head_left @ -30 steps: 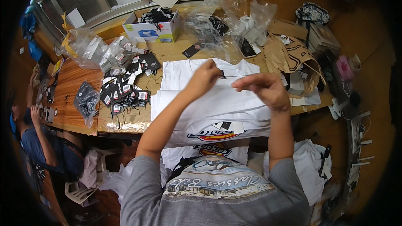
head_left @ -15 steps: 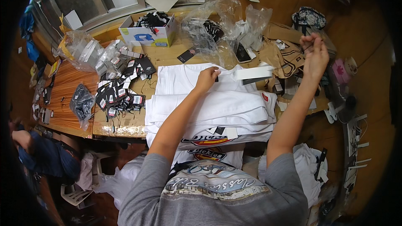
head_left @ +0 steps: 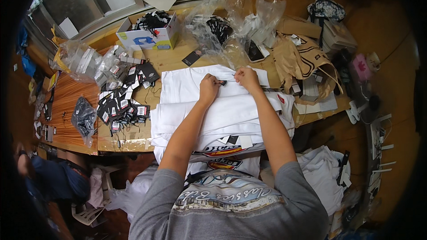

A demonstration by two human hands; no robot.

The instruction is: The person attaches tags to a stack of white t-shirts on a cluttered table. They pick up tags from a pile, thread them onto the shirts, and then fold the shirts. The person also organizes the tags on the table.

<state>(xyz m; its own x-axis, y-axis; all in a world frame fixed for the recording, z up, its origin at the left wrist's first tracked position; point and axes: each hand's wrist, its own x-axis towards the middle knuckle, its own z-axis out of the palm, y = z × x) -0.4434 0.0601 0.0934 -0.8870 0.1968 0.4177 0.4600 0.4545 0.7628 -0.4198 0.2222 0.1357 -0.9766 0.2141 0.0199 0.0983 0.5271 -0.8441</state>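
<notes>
A white T-shirt [head_left: 182, 82] lies on a pile of folded white shirts [head_left: 213, 118] in front of me, its neck end away from me. My left hand [head_left: 208, 90] is closed at the collar, pinching the small black neck label [head_left: 222, 82]. Just right of it, my right hand [head_left: 247, 80] has its fingertips pressed together at the collar. What they grip is too small to make out. A white card tag [head_left: 262, 78] shows beside the right hand. More tags [head_left: 244, 141] stick out from the folded shirts lower down.
Left of the shirts lies a heap of black and white hang tags [head_left: 126, 106]. Behind are a box of black cords [head_left: 171, 33] and clear plastic bags [head_left: 200, 22]. A brown paper bag [head_left: 293, 58] stands at right. A person's leg [head_left: 58, 178] shows at lower left.
My right hand has come down and left from its raised place at the right to the collar. The dangling white tag now rests beside it. My left hand stays at the neck label.
</notes>
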